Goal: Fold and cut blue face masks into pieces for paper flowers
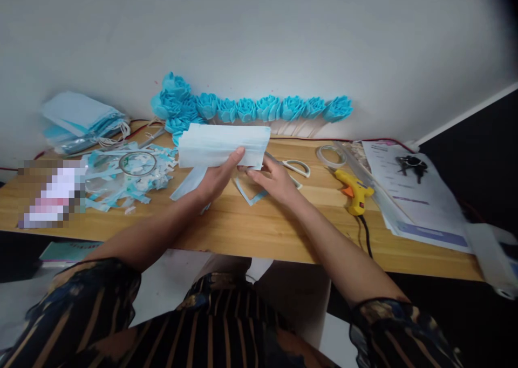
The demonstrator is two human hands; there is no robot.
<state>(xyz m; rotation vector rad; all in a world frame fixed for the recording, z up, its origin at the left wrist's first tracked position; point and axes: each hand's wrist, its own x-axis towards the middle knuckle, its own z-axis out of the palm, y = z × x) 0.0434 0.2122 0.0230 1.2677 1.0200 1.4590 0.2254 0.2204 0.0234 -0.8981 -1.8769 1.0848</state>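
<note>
A pale blue-white sheet of face mask fabric (222, 144) is held up over the middle of the table. My left hand (220, 179) grips its lower edge, thumb lying across the front and fingers hidden behind. At the lower right corner, my right hand (278, 182) has its fingers curled against the same sheet; their tips are partly hidden. Beneath lie a blue strip (189, 183) and a thin cut piece (254, 197). White-handled scissors (298, 168) rest just beyond my right hand, their blades mostly covered.
Blue fabric flowers (268, 108) line the wall. At left are stacked face masks (79, 114), fabric scraps (157, 179) and a tape roll (137, 153). A yellow glue gun (356, 191), another tape roll (331, 155), papers (421, 211) and keys (411, 164) lie at right.
</note>
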